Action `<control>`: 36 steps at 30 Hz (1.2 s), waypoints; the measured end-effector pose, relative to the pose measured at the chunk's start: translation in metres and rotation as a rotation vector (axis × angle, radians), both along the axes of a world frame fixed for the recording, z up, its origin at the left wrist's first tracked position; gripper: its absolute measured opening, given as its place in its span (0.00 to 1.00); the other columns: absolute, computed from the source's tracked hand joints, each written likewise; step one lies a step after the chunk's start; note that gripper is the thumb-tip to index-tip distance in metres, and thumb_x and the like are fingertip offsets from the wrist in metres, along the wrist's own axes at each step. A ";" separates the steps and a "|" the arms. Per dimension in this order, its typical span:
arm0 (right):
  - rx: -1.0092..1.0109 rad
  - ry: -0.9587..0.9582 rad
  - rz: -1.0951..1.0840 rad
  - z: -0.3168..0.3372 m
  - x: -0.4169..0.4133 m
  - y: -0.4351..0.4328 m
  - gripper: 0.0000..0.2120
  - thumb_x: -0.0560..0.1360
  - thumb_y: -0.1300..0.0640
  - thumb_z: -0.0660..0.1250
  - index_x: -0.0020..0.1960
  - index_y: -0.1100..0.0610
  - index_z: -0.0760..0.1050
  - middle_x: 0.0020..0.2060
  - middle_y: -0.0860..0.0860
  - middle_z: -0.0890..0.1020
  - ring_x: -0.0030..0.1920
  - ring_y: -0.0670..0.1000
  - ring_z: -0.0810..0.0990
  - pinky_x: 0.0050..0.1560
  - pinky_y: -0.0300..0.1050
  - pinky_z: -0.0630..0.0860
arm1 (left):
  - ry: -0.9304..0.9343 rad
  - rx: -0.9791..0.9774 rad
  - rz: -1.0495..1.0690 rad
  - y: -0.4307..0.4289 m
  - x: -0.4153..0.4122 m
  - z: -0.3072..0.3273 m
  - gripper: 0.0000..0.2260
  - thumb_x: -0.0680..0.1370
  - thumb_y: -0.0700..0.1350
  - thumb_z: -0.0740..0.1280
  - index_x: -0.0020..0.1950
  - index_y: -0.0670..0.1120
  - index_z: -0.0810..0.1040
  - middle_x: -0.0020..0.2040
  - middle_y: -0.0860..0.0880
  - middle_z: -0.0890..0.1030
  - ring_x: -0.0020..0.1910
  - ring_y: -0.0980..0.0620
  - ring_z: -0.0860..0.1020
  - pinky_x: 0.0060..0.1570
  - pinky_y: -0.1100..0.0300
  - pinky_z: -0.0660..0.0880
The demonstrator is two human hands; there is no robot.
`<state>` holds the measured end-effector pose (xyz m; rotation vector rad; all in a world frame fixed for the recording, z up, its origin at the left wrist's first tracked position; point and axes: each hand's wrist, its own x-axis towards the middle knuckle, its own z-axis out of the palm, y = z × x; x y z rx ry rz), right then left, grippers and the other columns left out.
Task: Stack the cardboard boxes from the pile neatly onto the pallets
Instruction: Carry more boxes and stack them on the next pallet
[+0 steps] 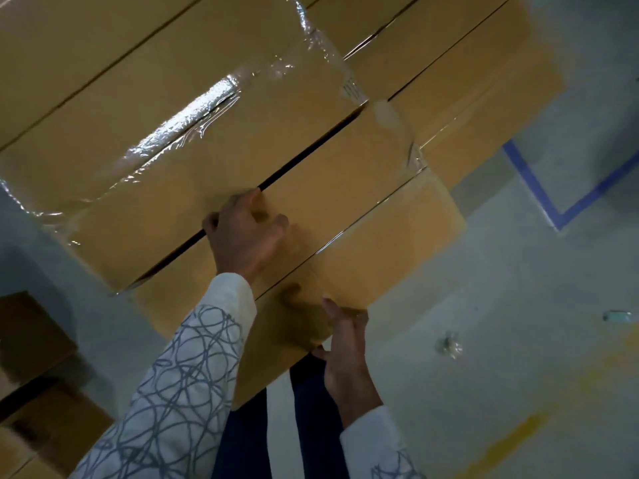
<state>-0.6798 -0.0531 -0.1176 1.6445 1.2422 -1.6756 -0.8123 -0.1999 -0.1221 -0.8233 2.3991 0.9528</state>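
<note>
Being held at the outer edge of the stack [103, 46], the box [363, 219] is being kept apart from its film-wrapped neighbour [166, 181] by a dark gap [304, 160]. The left hand [245, 233] is being curled over the box's far edge, fingertips tucked into that gap. The right hand [345, 350] is pinching the near corner, though the exact grip is being hidden by blur. No pallet is being shown.

Fingers are probably being put at risk of trapping if the box is pushed tight against the neighbour. With the floor [501, 340] lying just past its outer side, the box is likely being left liable to tip off should either grip be loosened. Loose film [193, 108] may be snagged, leaving the row crooked.
</note>
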 end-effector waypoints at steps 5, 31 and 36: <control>0.035 0.021 0.012 -0.006 0.003 -0.004 0.44 0.69 0.45 0.80 0.77 0.38 0.59 0.71 0.47 0.72 0.69 0.56 0.71 0.70 0.71 0.69 | -0.006 -0.127 -0.120 -0.002 0.003 -0.009 0.28 0.74 0.52 0.72 0.74 0.52 0.74 0.69 0.47 0.76 0.71 0.44 0.68 0.72 0.44 0.55; 1.000 0.491 1.616 -0.034 -0.136 -0.019 0.34 0.75 0.41 0.67 0.77 0.52 0.64 0.78 0.58 0.61 0.75 0.62 0.61 0.65 0.65 0.63 | -0.185 -0.313 0.768 -0.064 0.127 -0.025 0.35 0.77 0.55 0.70 0.78 0.42 0.64 0.78 0.44 0.63 0.75 0.41 0.62 0.70 0.44 0.61; 1.029 0.373 1.472 -0.033 -0.212 0.001 0.47 0.69 0.33 0.71 0.79 0.52 0.60 0.79 0.58 0.58 0.78 0.63 0.58 0.71 0.67 0.62 | -0.274 -0.167 0.955 -0.072 0.129 -0.030 0.44 0.76 0.63 0.71 0.83 0.46 0.55 0.81 0.44 0.63 0.79 0.42 0.61 0.74 0.42 0.58</control>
